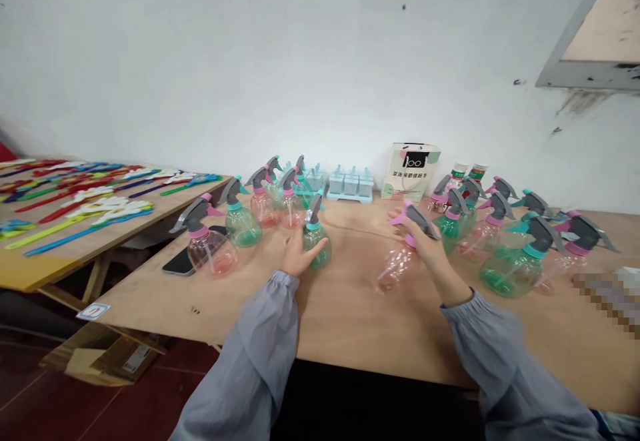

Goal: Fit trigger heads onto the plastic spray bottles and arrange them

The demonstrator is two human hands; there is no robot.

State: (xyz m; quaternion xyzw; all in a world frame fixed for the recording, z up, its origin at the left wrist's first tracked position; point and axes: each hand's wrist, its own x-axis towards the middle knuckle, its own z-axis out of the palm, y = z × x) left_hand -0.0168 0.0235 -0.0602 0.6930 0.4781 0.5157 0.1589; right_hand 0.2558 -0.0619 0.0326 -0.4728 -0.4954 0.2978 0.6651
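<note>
My left hand [300, 254] is curled round the left side of a green spray bottle [320, 251] with a grey head, which stands upright on the wooden table [345, 321]. Tilted in my right hand [425, 247] is a pink spray bottle [395, 271]; the fingers are wrapped behind its grey and pink head. Left of my left hand stand several pink and green bottles, the nearest a pink one [213, 254]. More bottles are grouped right of my right hand, among them a large green one [510, 273].
A black phone [179, 261] lies behind the leftmost pink bottle. Light blue molds [350, 186] and a printed box [410, 173] stand near the wall. Colourful flower-topped sticks [90, 231] cover another table at left, with a cardboard box [120, 359] below.
</note>
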